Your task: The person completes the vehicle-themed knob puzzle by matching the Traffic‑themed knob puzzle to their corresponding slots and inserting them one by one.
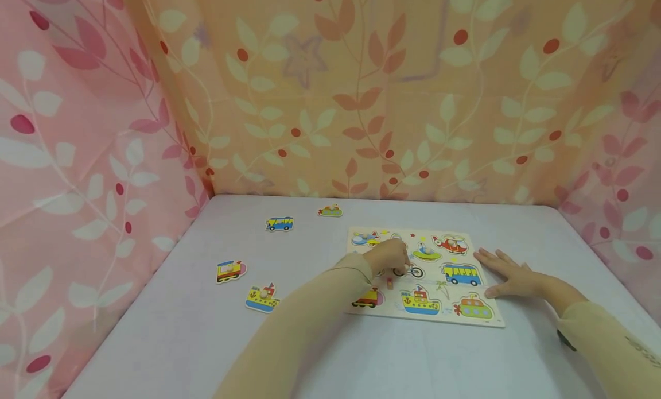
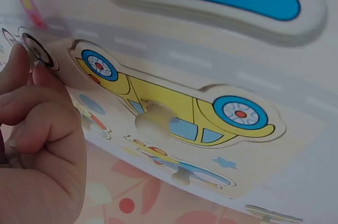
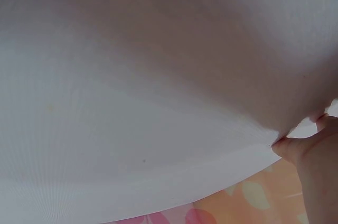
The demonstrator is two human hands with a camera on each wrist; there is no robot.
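My left hand (image 1: 387,255) reaches over a wooden peg puzzle board (image 1: 356,314) and pinches a motorcycle puzzle piece (image 1: 413,271) with thumb and fingertips. In the left wrist view the curled fingers meet at the motorcycle's wheel (image 2: 37,49); its knob is hidden. Close to that hand lies a yellow car piece (image 2: 174,115) with a knob, in its recess. My right hand (image 1: 516,277) rests flat with spread fingers on the table by the board's right edge. Only its thumb (image 3: 290,147) and a little more show in the right wrist view.
Left of the board lie loose knobbed pieces: a bus (image 1: 279,224), a submarine (image 1: 330,211), a train (image 1: 229,270) and a boat (image 1: 262,298), partly behind the left sleeve. On the board are a helicopter (image 1: 450,245) and a flying saucer (image 1: 426,251). Patterned curtains (image 1: 330,100) surround the table.
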